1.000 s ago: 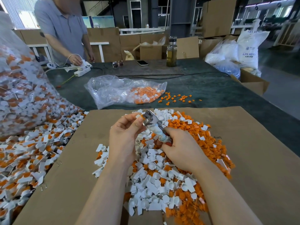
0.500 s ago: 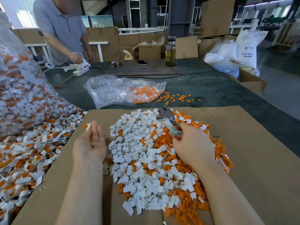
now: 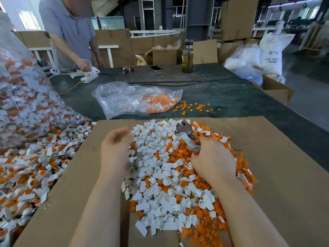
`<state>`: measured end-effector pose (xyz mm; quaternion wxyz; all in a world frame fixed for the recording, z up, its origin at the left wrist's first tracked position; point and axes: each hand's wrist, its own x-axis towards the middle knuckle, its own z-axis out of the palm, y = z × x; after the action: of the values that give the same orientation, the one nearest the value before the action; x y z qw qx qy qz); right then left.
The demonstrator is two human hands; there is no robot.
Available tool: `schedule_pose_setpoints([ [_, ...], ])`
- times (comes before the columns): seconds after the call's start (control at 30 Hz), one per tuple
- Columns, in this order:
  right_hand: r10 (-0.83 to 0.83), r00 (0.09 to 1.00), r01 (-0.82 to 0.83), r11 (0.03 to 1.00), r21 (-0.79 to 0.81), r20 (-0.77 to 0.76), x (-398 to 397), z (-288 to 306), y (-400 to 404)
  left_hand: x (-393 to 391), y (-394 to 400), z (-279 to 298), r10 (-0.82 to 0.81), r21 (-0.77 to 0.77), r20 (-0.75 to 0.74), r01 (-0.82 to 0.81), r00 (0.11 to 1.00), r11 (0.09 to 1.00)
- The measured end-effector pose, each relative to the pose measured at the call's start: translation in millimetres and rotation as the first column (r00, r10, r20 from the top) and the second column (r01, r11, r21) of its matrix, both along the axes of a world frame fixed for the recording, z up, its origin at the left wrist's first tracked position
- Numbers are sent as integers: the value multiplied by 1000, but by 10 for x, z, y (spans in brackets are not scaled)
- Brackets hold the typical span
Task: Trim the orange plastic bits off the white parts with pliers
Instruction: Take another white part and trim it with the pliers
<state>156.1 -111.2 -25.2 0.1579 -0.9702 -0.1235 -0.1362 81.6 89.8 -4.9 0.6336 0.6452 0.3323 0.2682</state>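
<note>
Left hand (image 3: 115,148) back at pile; pliers (image 3: 187,136) nose up-left.

From my feed the scene is bright and evenly lit, daylight flaring white through the windows (image 3: 26,18) at far left. Shadows are soft. The left hand (image 3: 115,148) smears with motion blur, and the wide lens bends the edges outward.

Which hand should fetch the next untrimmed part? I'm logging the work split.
Left. The left hand looks free and lies nearer the untrimmed pile on its side, while the right hand grips the pliers.
</note>
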Motion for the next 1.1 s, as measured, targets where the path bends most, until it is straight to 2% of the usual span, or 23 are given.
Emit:
schedule_pose_setpoints([
  [0.03,6,1000,-7,1000,-18,-11,0,-5,5,34,-43,-34,-37,214,-163,72,986,974],
  [0.07,11,1000,-12,999,-36,-27,0,-9,9,67,-76,-83,-31,388,-360,180,932,904],
  [0.1,12,999,-15,999,-52,-41,-2,-10,11,97,-114,-122,17,498,-534,298,845,814],
  [0.17,9,998,-15,996,-88,-59,-10,-11,11,126,-185,-175,86,560,-694,461,714,688],
  [0.2,10,998,-16,995,-102,-61,-12,-12,11,130,-208,-190,81,566,-707,493,702,661],
  [0.3,11,998,-18,994,-110,-60,-8,-10,9,115,-226,-180,26,603,-631,469,775,645],
  [0.43,5,999,-11,994,-112,-49,5,-19,17,109,-221,-151,-44,618,-505,396,862,679],
  [0.6,26,998,-32,993,-115,-52,12,-13,31,123,-214,-177,-9,612,-510,370,860,699],
  [0.73,5,999,-8,996,-93,-40,-4,-17,34,128,-218,-204,8,660,-515,391,857,642],
  [0.9,6,1000,-7,998,-59,-12,-15,-12,19,122,-236,-185,-28,621,-431,319,902,716],
  [1.1,-5,999,8,995,95,-34,22,22,19,133,-258,-140,-104,557,-398,330,912,762],
])
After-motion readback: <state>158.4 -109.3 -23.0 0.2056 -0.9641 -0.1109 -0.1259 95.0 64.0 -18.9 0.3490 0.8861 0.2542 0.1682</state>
